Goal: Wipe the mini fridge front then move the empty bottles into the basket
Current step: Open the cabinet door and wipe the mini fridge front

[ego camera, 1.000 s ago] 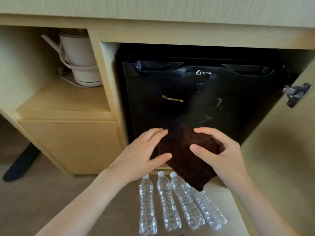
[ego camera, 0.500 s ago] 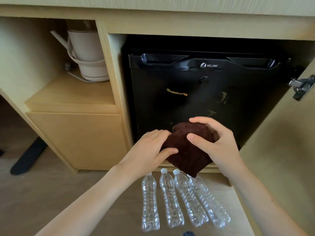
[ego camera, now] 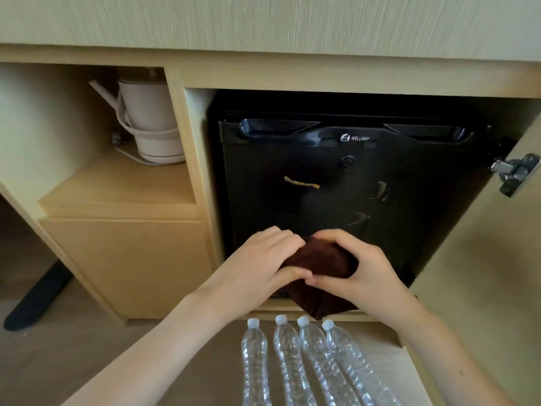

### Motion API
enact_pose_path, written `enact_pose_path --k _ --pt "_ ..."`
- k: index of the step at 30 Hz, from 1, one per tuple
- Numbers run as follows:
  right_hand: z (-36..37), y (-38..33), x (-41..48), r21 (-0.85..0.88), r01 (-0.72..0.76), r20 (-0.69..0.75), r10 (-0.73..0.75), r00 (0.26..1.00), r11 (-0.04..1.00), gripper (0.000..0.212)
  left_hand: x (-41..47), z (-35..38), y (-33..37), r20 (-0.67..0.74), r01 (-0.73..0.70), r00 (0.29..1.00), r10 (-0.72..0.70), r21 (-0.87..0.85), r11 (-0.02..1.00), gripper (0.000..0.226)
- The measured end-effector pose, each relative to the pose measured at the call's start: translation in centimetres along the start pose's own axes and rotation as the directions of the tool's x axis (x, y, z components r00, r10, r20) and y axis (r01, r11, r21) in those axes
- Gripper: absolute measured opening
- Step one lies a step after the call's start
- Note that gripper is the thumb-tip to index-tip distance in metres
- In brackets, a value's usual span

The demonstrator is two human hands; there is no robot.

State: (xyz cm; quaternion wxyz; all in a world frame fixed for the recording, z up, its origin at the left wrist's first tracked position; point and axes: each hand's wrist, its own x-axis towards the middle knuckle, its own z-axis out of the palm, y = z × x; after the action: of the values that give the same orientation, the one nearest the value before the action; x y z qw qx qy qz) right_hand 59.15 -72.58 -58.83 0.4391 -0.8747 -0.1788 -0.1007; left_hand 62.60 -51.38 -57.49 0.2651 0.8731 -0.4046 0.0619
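Note:
A black mini fridge [ego camera: 330, 183] sits in a cabinet recess, its door shut and marked with a tan streak [ego camera: 301, 182] and fainter smears to the right. A dark brown cloth [ego camera: 320, 260] is bunched in front of the fridge's lower edge. My left hand [ego camera: 263, 259] and my right hand [ego camera: 360, 268] both grip it, thumbs touching below it. Several clear empty bottles [ego camera: 295, 361] with white caps lie side by side on the floor just beneath my hands. No basket is in view.
A white kettle [ego camera: 149, 121] with its cord stands on a shelf at the left, above a closed wooden drawer front [ego camera: 128, 262]. The cabinet door [ego camera: 483, 273] is swung open at the right, its metal hinge [ego camera: 516, 172] exposed. A dark furniture leg [ego camera: 38, 297] lies far left.
My hands have drawn together and gathered the cloth from a loose hanging sheet into a tight bundle. The view has shifted so the fridge and kettle appear lower and further right.

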Motion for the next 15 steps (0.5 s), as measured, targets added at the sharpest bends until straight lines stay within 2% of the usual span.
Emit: enact_pose_path --k 2,4,7,10,13,15 --pt "0.1 0.1 -0.2 0.093 0.0 -0.093 0.009 0.996 0.996 0.046 0.2 -1.1 -0.4 -0.032 -0.011 0.999 0.011 0.007 1.0 0.046" --pt "0.0 0.2 -0.5 0.148 -0.026 -0.159 0.049 0.986 0.989 0.044 0.6 -2.5 -1.2 -0.147 -0.03 0.988 0.039 0.06 0.998 0.054" --pt "-0.7 0.1 -0.8 0.223 -0.036 -0.264 0.096 0.96 0.974 0.039 2.0 -4.9 -2.6 -0.33 -0.081 0.925 0.187 0.311 0.947 0.063" --pt "-1.3 0.1 -1.1 0.26 -0.02 -0.405 0.128 0.905 0.965 0.037 4.2 -6.7 -4.0 -0.361 -0.032 0.899 0.246 0.507 0.862 0.077" --pt "-1.7 0.4 -1.3 0.294 -0.017 -0.52 0.175 0.836 0.956 0.04 6.1 -6.9 -5.3 -0.36 0.047 0.906 0.221 0.606 0.794 0.085" --pt "-2.0 0.6 -1.1 0.294 -0.005 -0.612 0.193 0.767 0.956 0.049 7.0 -6.5 -6.1 -0.371 0.085 0.903 0.217 0.65 0.755 0.086"
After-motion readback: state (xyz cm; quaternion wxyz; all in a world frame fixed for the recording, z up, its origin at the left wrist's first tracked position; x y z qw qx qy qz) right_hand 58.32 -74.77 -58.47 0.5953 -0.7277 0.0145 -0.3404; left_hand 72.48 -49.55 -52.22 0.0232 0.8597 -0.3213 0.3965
